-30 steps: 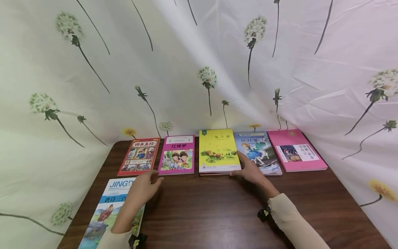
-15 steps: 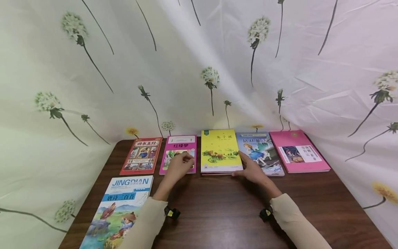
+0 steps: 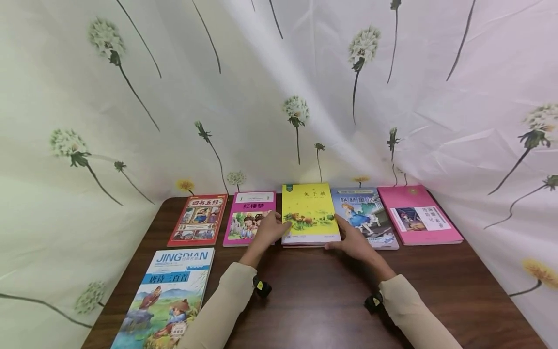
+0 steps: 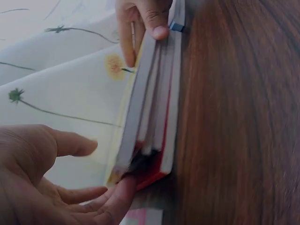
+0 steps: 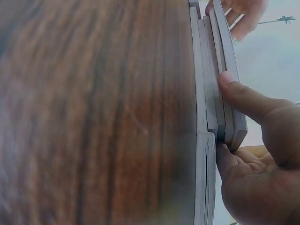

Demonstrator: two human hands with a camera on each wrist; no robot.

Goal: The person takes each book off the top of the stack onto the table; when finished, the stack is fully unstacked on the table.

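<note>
A yellow book [image 3: 307, 208] lies on top of a stack of several books at the back middle of the table. My right hand [image 3: 355, 240] grips the stack's front right corner. In the right wrist view its thumb [image 5: 229, 79] presses on the front page edges, with the fingers around the side. My left hand [image 3: 268, 232] is at the stack's left edge, overlapping the pink-purple book [image 3: 244, 228] in the head view. In the left wrist view a left fingertip [image 4: 123, 190] is right at the stack's corner, while another finger stands off above the yellow cover.
A red book [image 3: 197, 220] lies at the back left. Right of the stack are a blue book [image 3: 370, 218] and a pink book [image 3: 420, 232]. A larger poetry book [image 3: 163, 295] lies front left. A dandelion-print curtain [image 3: 244, 97] hangs behind the brown table [image 3: 314, 300].
My left hand has moved right, from above the poetry book, past the pink-purple book, to the stack's left edge. My right hand has stayed at the stack's right corner.
</note>
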